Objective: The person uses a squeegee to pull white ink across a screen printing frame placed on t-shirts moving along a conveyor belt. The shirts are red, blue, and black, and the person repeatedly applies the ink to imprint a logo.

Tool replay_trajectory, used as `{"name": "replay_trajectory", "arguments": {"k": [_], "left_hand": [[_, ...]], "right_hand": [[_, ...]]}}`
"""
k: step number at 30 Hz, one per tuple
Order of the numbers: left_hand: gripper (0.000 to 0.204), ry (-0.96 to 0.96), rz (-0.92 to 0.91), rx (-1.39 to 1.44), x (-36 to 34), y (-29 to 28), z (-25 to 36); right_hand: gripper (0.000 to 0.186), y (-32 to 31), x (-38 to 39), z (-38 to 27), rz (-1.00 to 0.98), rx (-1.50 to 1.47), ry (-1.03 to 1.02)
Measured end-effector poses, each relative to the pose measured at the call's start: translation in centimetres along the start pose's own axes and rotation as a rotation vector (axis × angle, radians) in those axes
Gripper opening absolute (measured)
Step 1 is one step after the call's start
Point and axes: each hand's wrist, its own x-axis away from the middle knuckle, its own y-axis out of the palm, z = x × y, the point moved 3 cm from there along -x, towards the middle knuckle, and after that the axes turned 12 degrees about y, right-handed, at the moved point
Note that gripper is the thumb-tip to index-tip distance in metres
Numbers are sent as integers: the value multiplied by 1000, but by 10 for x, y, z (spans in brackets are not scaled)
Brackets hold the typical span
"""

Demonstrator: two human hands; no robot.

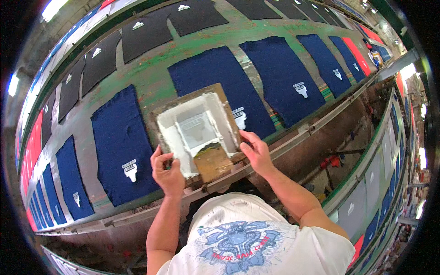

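Observation:
A wooden screen-printing frame [223, 100], its inside smeared with white ink, is between my hands at the front edge of the long table. Through its mesh a grey design shows faintly. A wooden squeegee [213, 166] with a dark, inky edge leans inside the frame's near end. My left hand [167, 176] is closed on the frame's left side, fingers curled. My right hand [257, 153] grips its lower right side. Under and behind the frame lies a navy fabric panel [206, 68], a white bull-head print partly showing. Whether the frame touches the cloth, I cannot tell.
Navy panels with white prints [121, 142] [284, 78] lie along the near side of the green-stained table [151, 73]. Black printed panels [146, 34] line its far side. A metal rail [316, 126] edges the table. Another table with grey panels [353, 201] stands at right.

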Motion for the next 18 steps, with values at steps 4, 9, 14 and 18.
{"name": "replay_trajectory", "arguments": {"k": [4,9,14,18], "left_hand": [[27,67,-1,-13,31,89,32],[26,14,-28,-30,52,143,32],[24,-35,13,56,60,161,16],[24,-95,18,95,63,164,7]], "right_hand": [[49,-81,-10,28,85,-144,128],[48,-135,-21,44,61,-25,168],[49,-150,-25,47,23,57,156],[53,-156,-31,52,-7,114,152]]}}
